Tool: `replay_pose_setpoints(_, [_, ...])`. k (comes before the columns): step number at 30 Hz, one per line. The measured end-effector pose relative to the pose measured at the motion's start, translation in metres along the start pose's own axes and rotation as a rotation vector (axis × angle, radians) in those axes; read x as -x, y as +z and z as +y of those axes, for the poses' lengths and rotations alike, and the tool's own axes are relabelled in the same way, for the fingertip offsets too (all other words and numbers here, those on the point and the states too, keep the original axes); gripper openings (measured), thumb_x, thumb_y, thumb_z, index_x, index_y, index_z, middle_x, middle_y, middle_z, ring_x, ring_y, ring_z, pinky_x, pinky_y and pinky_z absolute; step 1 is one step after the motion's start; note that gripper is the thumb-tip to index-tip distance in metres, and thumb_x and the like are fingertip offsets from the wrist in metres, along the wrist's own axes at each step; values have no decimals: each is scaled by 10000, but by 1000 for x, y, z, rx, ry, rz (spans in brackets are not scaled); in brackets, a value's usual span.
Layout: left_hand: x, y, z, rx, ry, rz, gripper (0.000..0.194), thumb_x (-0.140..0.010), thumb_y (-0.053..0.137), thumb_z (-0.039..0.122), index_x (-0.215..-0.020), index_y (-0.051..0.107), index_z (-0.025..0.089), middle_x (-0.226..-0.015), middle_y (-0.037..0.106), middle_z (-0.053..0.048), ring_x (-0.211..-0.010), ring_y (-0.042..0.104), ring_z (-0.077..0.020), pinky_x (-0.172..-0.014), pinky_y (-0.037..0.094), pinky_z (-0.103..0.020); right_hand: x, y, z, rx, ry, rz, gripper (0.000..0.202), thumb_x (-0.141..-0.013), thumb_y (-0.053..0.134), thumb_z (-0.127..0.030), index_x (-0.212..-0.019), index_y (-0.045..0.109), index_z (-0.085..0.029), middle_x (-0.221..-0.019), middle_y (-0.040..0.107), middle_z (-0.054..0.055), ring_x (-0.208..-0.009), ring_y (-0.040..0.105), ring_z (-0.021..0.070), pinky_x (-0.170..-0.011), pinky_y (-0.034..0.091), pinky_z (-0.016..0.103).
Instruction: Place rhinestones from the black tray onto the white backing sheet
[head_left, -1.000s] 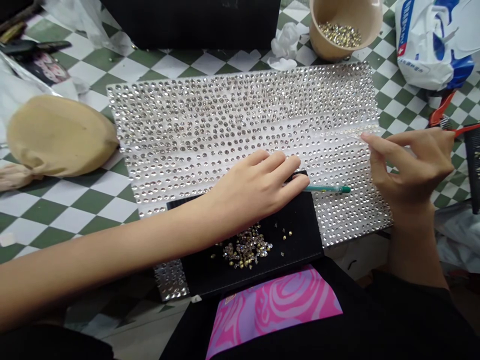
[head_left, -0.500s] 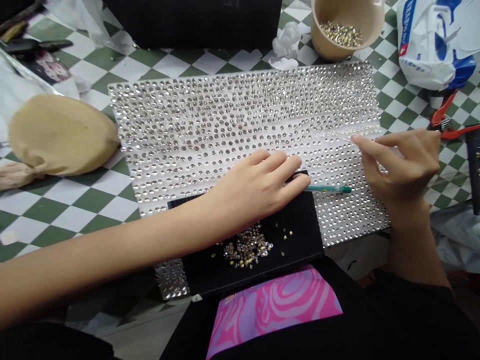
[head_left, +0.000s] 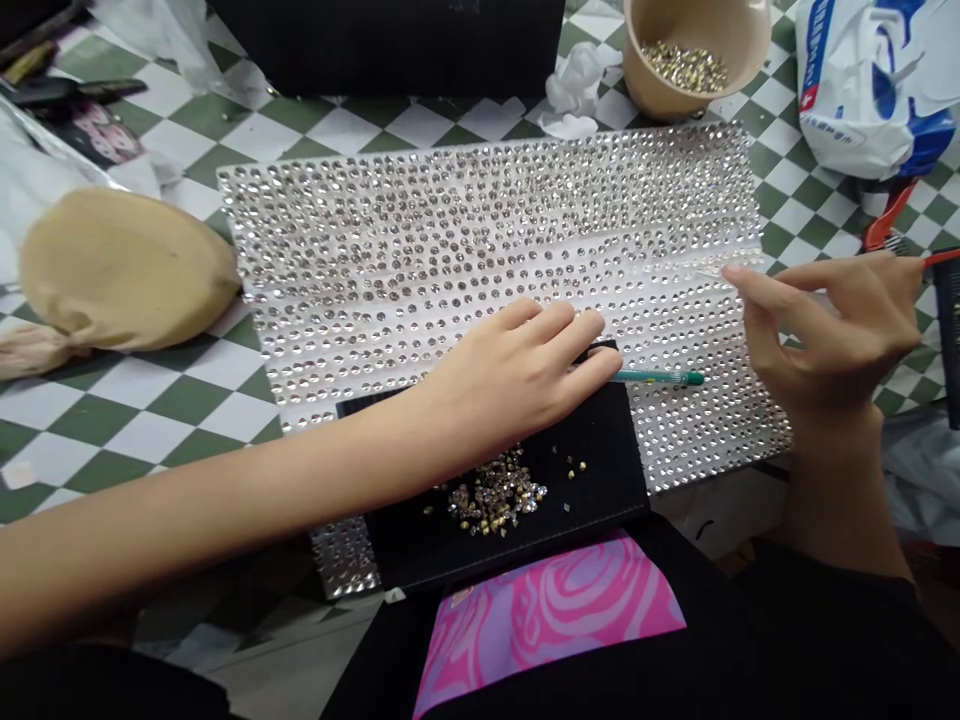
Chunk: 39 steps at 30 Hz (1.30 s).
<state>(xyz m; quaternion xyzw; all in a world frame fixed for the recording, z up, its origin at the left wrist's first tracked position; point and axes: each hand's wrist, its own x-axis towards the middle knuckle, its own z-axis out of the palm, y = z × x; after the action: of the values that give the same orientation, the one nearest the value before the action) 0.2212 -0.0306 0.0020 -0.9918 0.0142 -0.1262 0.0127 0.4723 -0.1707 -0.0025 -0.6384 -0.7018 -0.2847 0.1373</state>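
Observation:
A white sheet (head_left: 420, 345) covered in rows of silver rhinestones lies across the table. My left hand (head_left: 525, 365) rests palm down over its near part and the top of a black tray (head_left: 600, 430). Its fingers are curled round a green pen (head_left: 664, 378), whose end sticks out to the right. Loose rhinestones (head_left: 495, 495) lie heaped in the tray below my wrist. At the sheet's right side, my right hand (head_left: 836, 325) pinches a thin pale sliver (head_left: 709, 274) between thumb and forefinger; its exact kind is too small to tell.
A beige cup (head_left: 637, 80) of rhinestones stands behind the sheet, near crumpled tissue (head_left: 574, 85). A white-and-blue packet (head_left: 847, 110) is at the far right. To the left sits a tan cloth-covered bundle (head_left: 127, 270). A black box (head_left: 390, 45) stands at the back.
My right hand has moved a little to the right with the thin pale sliver, now covering part of the red-handled item. My left hand and the pen have stayed put.

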Motion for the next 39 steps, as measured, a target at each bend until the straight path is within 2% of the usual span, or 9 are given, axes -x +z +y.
replay_pose_setpoints(12, [0, -1, 0, -12, 0, -2, 108, -925, 460, 253, -989, 469, 167, -949, 580, -50, -808, 570, -189, -659, 436, -291, -4, 9, -5, -31, -56, -35, 438, -729, 665, -87, -1114, 624, -293, -787, 574, -10, -754, 495, 130, -733, 374, 295])
replay_pose_setpoints(24, [-1, -1, 1, -17, 3, 8, 100, -925, 462, 251, -980, 469, 168, -940, 584, -49, -802, 570, -187, -657, 433, -289, -5, 10, -5, -20, -62, -36, 425, -725, 668, -96, -1097, 627, -297, -766, 575, -16, -735, 493, 134, -721, 375, 297])
replay_pose_setpoints(32, [0, -2, 0, -23, 6, 9, 107, -927, 462, 253, -993, 465, 170, -966, 594, -52, -816, 572, -184, -668, 431, -284, -10, 3, -1, -46, -53, -7, 404, -746, 652, -95, -1095, 630, -298, -773, 567, -14, -745, 505, 123, -734, 381, 295])
replay_pose_setpoints(39, [0, -1, 1, -24, -2, 12, 97, -927, 462, 256, -978, 466, 174, -946, 591, -40, -795, 570, -179, -647, 418, -285, -14, 9, -3, -61, -88, -39, 375, -755, 662, -117, -1086, 628, -289, -787, 577, -9, -753, 474, 119, -722, 351, 289])
